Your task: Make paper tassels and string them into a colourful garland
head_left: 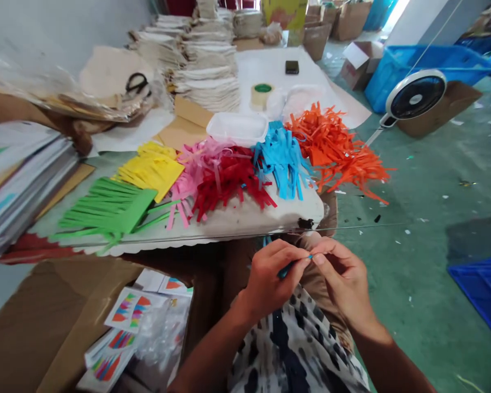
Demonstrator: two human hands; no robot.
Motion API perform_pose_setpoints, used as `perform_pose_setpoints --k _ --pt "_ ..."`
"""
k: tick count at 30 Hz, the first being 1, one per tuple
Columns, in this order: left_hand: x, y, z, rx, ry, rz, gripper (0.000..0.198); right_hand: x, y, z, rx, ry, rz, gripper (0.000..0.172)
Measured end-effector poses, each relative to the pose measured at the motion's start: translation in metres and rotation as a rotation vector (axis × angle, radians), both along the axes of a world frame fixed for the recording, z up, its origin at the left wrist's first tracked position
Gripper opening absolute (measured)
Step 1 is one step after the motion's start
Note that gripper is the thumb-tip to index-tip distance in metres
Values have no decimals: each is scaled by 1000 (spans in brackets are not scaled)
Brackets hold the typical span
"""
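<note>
In front of my lap, my left hand (276,275) is closed around a blue paper strip (285,269), most of it hidden by the fingers. Fingertips of my right hand (346,281) pinch at the strip's small blue end, touching the left fingertips. A thin dark string (364,225) runs across just beyond both hands, along the table edge. On the table lie fringed paper bundles: green (110,207), yellow (153,169), pink (207,158), dark red (233,183), light blue (281,158) and orange (335,147).
Behind the bundles are a clear plastic tray (237,128), a tape roll (262,96), scissors (137,83) and cloth stacks (207,71). A handheld fan (415,98) stands at right. An open carton (61,322) with printed cards (133,310) sits below left.
</note>
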State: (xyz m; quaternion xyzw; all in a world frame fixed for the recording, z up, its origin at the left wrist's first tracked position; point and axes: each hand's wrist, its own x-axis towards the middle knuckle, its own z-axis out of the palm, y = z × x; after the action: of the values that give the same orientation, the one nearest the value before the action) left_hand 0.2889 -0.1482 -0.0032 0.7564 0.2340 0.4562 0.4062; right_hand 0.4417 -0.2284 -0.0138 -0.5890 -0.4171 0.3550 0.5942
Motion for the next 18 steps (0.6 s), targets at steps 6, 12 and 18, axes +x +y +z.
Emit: perform_pose_setpoints --k 6,12,18 --pt "-10 -6 -4 -203 -27 109 6 -15 7 8 12 -54 -36 12" --pt "-11 8 -8 -296 -67 113 11 -15 26 11 4 -35 44 7" --pt "-5 26 -12 -469 -29 71 7 -2 43 9 2 -44 28 12"
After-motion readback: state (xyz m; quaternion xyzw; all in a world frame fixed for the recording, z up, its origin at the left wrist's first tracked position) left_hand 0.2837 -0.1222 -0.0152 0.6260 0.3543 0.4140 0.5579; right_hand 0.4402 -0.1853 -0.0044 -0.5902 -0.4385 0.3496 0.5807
